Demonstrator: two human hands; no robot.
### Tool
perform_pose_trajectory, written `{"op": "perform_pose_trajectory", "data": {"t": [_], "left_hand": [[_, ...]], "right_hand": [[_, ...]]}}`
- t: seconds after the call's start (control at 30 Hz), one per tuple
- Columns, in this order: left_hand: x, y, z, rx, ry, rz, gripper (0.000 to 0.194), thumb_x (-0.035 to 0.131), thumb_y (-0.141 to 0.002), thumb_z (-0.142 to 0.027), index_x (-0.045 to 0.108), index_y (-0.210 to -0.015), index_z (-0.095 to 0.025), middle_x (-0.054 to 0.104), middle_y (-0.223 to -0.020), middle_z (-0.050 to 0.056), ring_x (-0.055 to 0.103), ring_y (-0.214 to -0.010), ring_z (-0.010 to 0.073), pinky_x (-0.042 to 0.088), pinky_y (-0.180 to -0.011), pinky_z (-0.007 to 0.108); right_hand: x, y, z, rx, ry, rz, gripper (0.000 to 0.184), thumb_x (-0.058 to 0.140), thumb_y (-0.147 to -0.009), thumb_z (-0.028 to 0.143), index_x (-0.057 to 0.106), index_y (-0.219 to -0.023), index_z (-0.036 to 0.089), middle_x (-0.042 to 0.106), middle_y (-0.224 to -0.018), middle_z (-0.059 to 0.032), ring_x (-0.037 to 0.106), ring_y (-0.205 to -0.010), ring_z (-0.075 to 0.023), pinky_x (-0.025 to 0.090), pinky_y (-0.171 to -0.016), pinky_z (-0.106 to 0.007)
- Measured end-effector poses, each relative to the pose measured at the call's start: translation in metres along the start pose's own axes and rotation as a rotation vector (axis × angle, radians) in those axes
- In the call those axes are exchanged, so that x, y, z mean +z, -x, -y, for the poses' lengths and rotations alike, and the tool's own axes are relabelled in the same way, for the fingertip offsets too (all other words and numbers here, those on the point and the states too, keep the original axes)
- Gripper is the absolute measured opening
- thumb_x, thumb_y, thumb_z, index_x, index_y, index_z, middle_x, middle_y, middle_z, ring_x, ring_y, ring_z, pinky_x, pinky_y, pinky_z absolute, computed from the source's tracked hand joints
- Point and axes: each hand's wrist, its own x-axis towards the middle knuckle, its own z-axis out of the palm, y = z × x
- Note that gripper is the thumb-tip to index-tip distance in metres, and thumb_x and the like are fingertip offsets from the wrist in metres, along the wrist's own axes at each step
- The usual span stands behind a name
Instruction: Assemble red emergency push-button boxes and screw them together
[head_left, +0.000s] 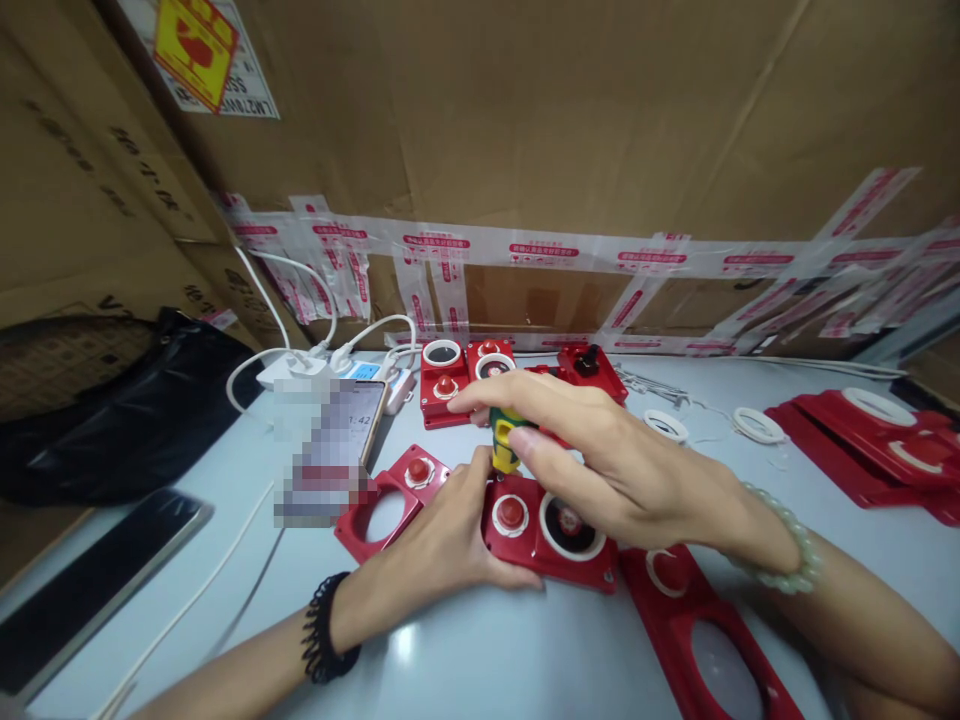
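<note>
My right hand (600, 450) grips a small green and yellow screwdriver (506, 440), held upright with its tip at the upper left corner of a red panel (547, 560). That panel carries a red push button (511, 514) and a white-ringed round socket (571, 524). My left hand (442, 535) holds the panel's left edge, thumb along the front and fingers curled near the screwdriver tip. A black hair band sits on my left wrist, a pale bead bracelet on my right.
More red panels lie around: one (382, 510) to the left, one (705, 640) at the front right, a stack (877, 440) at the far right, several at the back. White rings (757, 425), a phone (337, 440), a charger with cables, a black bag (127, 410), cardboard walls.
</note>
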Motion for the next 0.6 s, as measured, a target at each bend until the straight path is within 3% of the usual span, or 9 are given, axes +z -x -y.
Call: {"op": "perform_pose_trajectory", "data": {"t": [0.07,0.13,0.23,0.3,0.4,0.47,0.53,0.6], "left_hand": [[0.0,0.001,0.0,-0.013,0.0,0.009,0.085,0.084,-0.056,-0.051,0.042,-0.124,-0.022,0.057,-0.12,0.011,0.056,-0.11,0.0378,0.049,-0.087,0.052],[-0.001,0.001,0.001,-0.024,0.006,0.008,0.086,0.084,-0.057,-0.051,0.04,-0.125,-0.023,0.056,-0.122,0.012,0.056,-0.11,0.0373,0.049,-0.087,0.052],[-0.001,0.0,0.0,-0.002,0.034,0.008,0.087,0.085,-0.056,-0.049,0.039,-0.126,-0.024,0.055,-0.123,0.011,0.055,-0.111,0.0374,0.049,-0.089,0.053],[-0.001,-0.001,-0.002,0.024,0.057,0.013,0.085,0.085,-0.056,-0.047,0.04,-0.124,-0.024,0.055,-0.125,0.011,0.055,-0.112,0.0373,0.049,-0.09,0.053],[0.0,-0.002,-0.002,0.001,0.044,0.0,0.084,0.086,-0.055,-0.047,0.042,-0.123,-0.023,0.055,-0.124,0.012,0.054,-0.112,0.0383,0.048,-0.09,0.054],[0.0,-0.001,-0.002,-0.031,0.017,-0.002,0.084,0.086,-0.054,-0.049,0.043,-0.121,-0.022,0.057,-0.121,0.013,0.054,-0.111,0.0392,0.048,-0.089,0.054],[0.0,0.0,-0.001,-0.044,0.005,0.004,0.084,0.085,-0.054,-0.051,0.043,-0.121,-0.021,0.058,-0.119,0.013,0.055,-0.11,0.0393,0.048,-0.088,0.054],[0.0,0.001,0.0,-0.044,0.004,0.006,0.083,0.085,-0.054,-0.052,0.044,-0.119,-0.022,0.059,-0.117,0.012,0.057,-0.107,0.0386,0.049,-0.086,0.052]], "right_hand": [[-0.002,-0.002,0.003,0.046,0.09,-0.05,0.028,0.044,-0.095,0.024,0.053,-0.121,0.015,0.066,-0.118,-0.0066,0.062,-0.1,-0.0133,0.048,-0.084,-0.026],[0.0,-0.005,0.003,0.117,0.209,-0.159,0.025,0.055,-0.091,0.035,0.061,-0.106,0.016,0.071,-0.092,-0.0023,0.063,-0.073,-0.0108,0.046,-0.066,-0.023],[0.011,-0.011,0.0,0.188,0.424,-0.353,0.036,0.061,-0.082,0.052,0.061,-0.074,0.017,0.052,-0.051,0.0055,0.04,-0.044,-0.0066,0.028,-0.046,-0.023],[0.018,-0.014,-0.003,0.182,0.529,-0.435,0.045,0.056,-0.082,0.058,0.056,-0.064,0.017,0.041,-0.045,0.0061,0.031,-0.042,-0.0064,0.021,-0.044,-0.025],[0.023,-0.014,-0.006,0.146,0.512,-0.417,0.047,0.044,-0.091,0.055,0.063,-0.076,0.015,0.055,-0.057,0.001,0.044,-0.05,-0.0092,0.031,-0.048,-0.024],[0.022,-0.011,-0.006,0.092,0.37,-0.346,0.043,0.038,-0.096,0.045,0.064,-0.103,0.012,0.068,-0.087,-0.0067,0.06,-0.077,-0.0138,0.046,-0.067,-0.025],[0.018,-0.006,-0.004,0.048,0.192,-0.253,0.039,0.037,-0.098,0.033,0.053,-0.125,0.01,0.064,-0.119,-0.0112,0.058,-0.108,-0.0156,0.046,-0.09,-0.029],[0.012,-0.002,0.0,0.038,0.074,-0.183,0.036,0.039,-0.097,0.024,0.047,-0.131,0.013,0.058,-0.131,-0.0093,0.053,-0.119,-0.0138,0.044,-0.097,-0.029]]}}
